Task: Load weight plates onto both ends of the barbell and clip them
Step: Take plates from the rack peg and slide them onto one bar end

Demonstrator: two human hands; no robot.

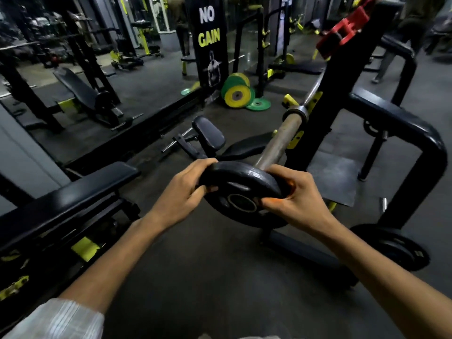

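Both hands close on one black weight plate (241, 189), held just off the near end of the barbell sleeve (281, 140): the left hand (186, 189) wraps the plate's left rim, the right hand (293, 192) its right rim, thumb near the centre hole; each grip is firmly shut on the plate. The hole is not yet threaded onto the sleeve, which appears bare up to its collar. Loading of this end is thus judged barely begun; the far end is out of view, and clipping remains. A red collar clip (342, 33) sits atop the rack upright (325, 104), beyond the sleeve. Another black plate (391, 245) rests at the rack's base. Coloured plates (238, 92) lie on the dark rubber floor (220, 277) past the sleeve, among benches in a dim gym.
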